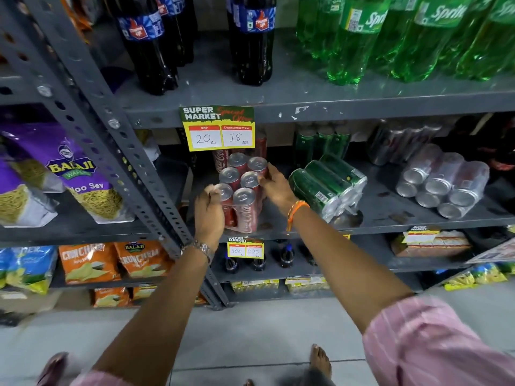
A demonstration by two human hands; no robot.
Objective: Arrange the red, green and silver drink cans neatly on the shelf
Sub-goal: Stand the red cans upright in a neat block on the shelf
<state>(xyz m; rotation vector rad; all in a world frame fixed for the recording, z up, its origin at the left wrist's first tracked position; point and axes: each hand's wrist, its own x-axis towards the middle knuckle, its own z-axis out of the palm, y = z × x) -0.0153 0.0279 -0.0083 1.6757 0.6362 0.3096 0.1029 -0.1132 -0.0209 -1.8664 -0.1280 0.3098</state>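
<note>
A shrink-wrapped pack of red cans (245, 207) stands upright at the left end of the grey middle shelf (390, 218). My left hand (208, 213) grips its near left side. My right hand (274, 188) holds its right side, fingers on the can tops. More red cans (221, 158) stand behind it. A pack of green cans (326, 185) lies on its side just right of my right hand, with upright green cans (320, 143) behind. A pack of silver cans (443, 185) lies tilted further right, with upright silver cans (395, 143) at the back.
A slanted perforated steel upright (117, 129) runs just left of the red pack. A yellow price tag (220, 129) hangs from the shelf above. Dark cola bottles (150, 43) and green bottles (390, 37) stand overhead. Snack bags (69, 174) fill the left rack.
</note>
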